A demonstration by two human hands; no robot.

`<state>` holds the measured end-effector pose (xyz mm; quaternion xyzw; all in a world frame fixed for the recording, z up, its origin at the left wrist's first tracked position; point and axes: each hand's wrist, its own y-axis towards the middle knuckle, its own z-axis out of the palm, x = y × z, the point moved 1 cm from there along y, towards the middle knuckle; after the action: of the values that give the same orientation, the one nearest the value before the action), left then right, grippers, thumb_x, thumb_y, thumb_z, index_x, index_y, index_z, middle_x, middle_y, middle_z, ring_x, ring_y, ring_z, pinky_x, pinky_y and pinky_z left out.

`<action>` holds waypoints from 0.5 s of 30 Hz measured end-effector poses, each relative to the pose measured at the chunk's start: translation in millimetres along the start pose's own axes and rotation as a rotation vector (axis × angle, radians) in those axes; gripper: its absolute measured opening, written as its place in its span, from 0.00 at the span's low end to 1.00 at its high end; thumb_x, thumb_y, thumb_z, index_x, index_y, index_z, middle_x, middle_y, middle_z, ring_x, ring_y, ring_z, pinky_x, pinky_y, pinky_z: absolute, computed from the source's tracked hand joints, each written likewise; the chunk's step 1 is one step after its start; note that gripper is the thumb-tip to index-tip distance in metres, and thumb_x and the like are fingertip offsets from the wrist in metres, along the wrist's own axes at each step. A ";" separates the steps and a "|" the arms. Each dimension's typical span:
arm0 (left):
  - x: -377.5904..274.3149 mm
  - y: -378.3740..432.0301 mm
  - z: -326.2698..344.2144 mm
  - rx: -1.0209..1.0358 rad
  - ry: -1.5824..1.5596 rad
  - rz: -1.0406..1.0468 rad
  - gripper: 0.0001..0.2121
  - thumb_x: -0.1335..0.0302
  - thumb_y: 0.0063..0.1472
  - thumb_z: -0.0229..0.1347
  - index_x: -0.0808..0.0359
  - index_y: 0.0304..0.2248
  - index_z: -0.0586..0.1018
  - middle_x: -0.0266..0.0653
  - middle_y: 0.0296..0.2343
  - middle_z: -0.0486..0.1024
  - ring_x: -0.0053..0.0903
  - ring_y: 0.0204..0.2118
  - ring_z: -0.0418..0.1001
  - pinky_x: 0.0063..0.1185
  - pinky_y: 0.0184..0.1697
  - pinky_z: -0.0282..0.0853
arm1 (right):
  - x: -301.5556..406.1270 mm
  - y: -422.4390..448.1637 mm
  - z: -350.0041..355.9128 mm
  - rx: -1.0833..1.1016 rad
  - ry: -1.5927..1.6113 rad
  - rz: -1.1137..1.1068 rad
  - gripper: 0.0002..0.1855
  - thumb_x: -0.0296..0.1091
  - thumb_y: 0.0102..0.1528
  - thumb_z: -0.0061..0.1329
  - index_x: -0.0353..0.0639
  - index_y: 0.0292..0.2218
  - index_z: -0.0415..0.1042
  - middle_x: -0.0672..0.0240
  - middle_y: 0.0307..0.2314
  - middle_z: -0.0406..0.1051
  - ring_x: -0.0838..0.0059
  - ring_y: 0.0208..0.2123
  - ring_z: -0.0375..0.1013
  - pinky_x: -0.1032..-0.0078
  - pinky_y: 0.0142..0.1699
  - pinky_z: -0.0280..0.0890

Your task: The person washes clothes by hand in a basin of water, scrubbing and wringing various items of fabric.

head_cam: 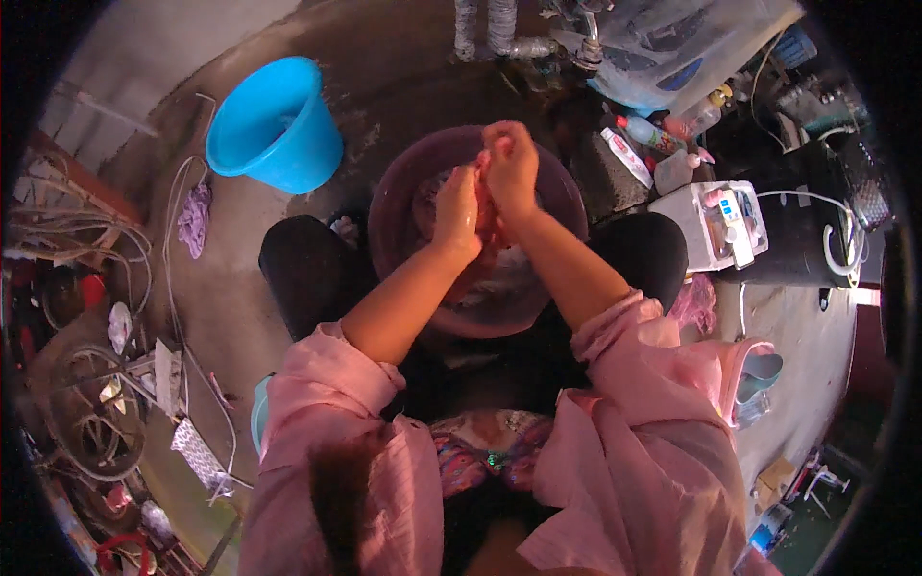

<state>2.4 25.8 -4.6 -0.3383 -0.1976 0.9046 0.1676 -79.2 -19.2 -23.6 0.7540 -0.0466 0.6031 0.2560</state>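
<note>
Above a round dark pink plastic basin (565, 187), both of my wet hands are close together. Between them they grip a reddish, wet, bunched cloth (488, 216) that hangs down toward the basin. My left hand (459, 209) is on the left side of it, with the fingers pointing away from me. My right hand (513, 169) is curled around its upper part, slightly farther away. Inside the basin lies more pale, wet material (500, 277), apparently fabric in water. My forearms hide part of the basin, and the palms are not visible.
A blue plastic bucket (306, 140) stands tilted in view at upper left, beside a purple cloth (194, 219). To the right are a toothpaste tube (627, 158), bottles (652, 133) and a white foam box (684, 227). Wrapped pipes (502, 29) run above; cords lie at left.
</note>
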 end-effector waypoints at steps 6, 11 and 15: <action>-69.8 9.4 -9.4 0.116 0.014 -0.022 0.20 0.56 0.52 0.47 0.65 0.36 0.68 0.39 0.38 0.67 0.27 0.42 0.64 0.28 0.42 0.64 | 17.7 23.6 -38.5 0.289 0.310 0.600 0.20 0.48 0.53 0.35 0.38 0.32 0.65 0.71 0.19 0.64 0.82 0.18 0.62 0.84 0.23 0.58; -104.2 20.0 -38.1 0.044 0.054 0.129 0.29 0.54 0.50 0.49 0.65 0.46 0.59 0.39 0.42 0.62 0.29 0.42 0.63 0.28 0.42 0.63 | 45.9 27.5 -56.7 0.583 0.055 0.475 0.17 0.44 0.53 0.38 0.36 0.32 0.65 0.72 0.19 0.64 0.84 0.18 0.63 0.85 0.23 0.59; -114.3 9.0 -33.8 0.023 0.029 0.176 0.29 0.55 0.50 0.49 0.65 0.46 0.59 0.39 0.43 0.61 0.29 0.44 0.61 0.29 0.43 0.61 | 43.1 28.2 -67.9 0.800 0.000 0.314 0.10 0.31 0.48 0.45 0.36 0.33 0.66 0.71 0.22 0.67 0.85 0.22 0.65 0.86 0.28 0.61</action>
<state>105.5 -23.7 30.2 -0.3657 -0.1541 0.9130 0.0942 -138.5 -3.2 35.5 0.7776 0.0766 0.6054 -0.1515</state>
